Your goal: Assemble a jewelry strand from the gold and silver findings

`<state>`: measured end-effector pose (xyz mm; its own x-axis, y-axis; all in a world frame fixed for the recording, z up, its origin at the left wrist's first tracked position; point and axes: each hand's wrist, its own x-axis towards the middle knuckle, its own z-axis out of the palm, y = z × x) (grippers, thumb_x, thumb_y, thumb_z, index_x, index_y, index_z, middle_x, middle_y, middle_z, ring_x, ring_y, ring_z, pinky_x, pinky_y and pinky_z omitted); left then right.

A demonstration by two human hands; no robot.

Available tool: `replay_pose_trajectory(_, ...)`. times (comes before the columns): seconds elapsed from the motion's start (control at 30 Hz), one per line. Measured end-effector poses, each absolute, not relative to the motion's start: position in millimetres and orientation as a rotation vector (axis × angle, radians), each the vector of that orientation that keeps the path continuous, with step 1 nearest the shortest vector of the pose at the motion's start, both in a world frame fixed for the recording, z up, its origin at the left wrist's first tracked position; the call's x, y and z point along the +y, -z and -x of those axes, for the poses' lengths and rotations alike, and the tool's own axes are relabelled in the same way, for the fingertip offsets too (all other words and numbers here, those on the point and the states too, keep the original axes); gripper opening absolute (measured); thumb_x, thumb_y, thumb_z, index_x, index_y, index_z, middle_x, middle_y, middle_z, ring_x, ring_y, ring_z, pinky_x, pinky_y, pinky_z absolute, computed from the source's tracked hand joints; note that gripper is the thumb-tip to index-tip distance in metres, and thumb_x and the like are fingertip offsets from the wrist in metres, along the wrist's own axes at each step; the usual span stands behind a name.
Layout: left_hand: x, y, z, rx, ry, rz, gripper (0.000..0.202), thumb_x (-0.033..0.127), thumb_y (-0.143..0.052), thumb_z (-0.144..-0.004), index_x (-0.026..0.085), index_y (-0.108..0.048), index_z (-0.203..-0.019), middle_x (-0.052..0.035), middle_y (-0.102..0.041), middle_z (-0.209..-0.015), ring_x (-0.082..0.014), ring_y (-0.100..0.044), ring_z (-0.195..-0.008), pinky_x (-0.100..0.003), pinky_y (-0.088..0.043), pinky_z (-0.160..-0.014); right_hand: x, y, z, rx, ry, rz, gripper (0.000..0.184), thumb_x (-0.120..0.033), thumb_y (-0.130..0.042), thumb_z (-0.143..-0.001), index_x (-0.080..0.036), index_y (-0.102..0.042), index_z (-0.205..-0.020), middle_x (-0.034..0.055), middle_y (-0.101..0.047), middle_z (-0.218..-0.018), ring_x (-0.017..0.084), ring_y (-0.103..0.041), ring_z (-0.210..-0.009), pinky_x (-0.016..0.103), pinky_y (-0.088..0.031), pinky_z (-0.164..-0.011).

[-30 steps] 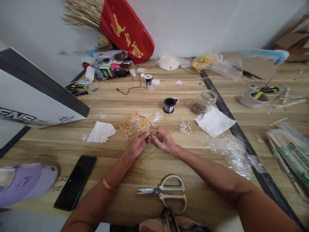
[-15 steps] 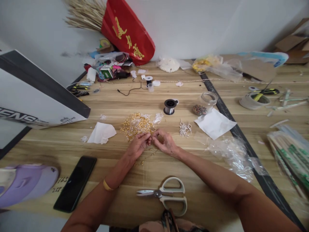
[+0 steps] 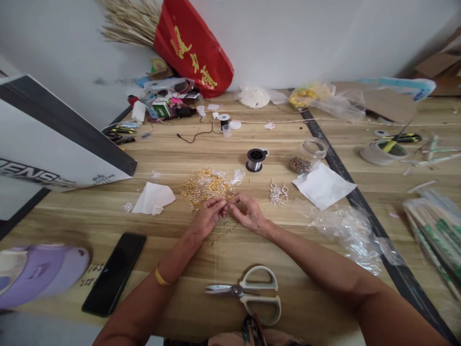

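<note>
My left hand (image 3: 208,217) and my right hand (image 3: 248,214) meet over the table, thumbs and fingertips pinched close together. A thin gold beaded strand (image 3: 220,237) trails from beneath them across the wood. Its end between the fingertips is too small to make out clearly. Just beyond the fingers lies a loose pile of gold and silver beads or findings (image 3: 201,188). To the right of my right hand is a small heap of silver rings or clasps (image 3: 278,194). White-handled scissors (image 3: 236,290) lie nearer to me, blades pointing left.
A wire spool (image 3: 255,165) stands behind the pile. Right of it are a bead jar (image 3: 300,165), white paper (image 3: 323,186) and crumpled clear plastic (image 3: 351,235). A phone (image 3: 114,274), a purple object (image 3: 46,274) and a large box (image 3: 61,158) occupy the left.
The whole view has shifted slightly, so things appear a little farther right. Both hands keep their pinch in the same spot, with hardly any finger movement.
</note>
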<state>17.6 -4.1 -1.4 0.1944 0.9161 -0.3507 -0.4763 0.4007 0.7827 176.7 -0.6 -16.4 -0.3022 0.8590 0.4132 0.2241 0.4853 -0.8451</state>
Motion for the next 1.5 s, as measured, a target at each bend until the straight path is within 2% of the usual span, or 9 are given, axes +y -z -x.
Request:
replay_pose_trajectory(0.43, -7.5, 1.4, -16.0, 0.999, -1.074, -0.826, 0.021, 0.028, -0.079, -0.063, 0.012, -0.069, -0.073, -0.0008, -0.064, -0.063, -0.0087, -0.053, -0.057, -0.023, -0.041, -0.059, -0.7, 13.4, -177.3, -1.764, -0.880, 0.917, 0.013, -0.029, -0.052, -0.088, -0.018, -0.055, -0.082, 0.0019, -0.063, -0.070, 0.014, -0.057, -0.064, 0.026, -0.047, -0.061)
replay_pose_trajectory(1.5, -5.8, -0.2, -15.9, 0.931, -1.109, -0.698, 0.023, 0.024, -0.082, -0.058, 0.012, -0.068, -0.073, -0.0007, -0.064, -0.061, -0.0086, -0.055, -0.056, -0.022, -0.043, -0.057, 0.8, 16.2, -177.6, -1.809, -0.892, 0.904, 0.012, -0.027, -0.051, -0.088, -0.017, -0.057, -0.086, 0.0035, -0.063, -0.074, 0.014, -0.058, -0.067, 0.027, -0.047, -0.064)
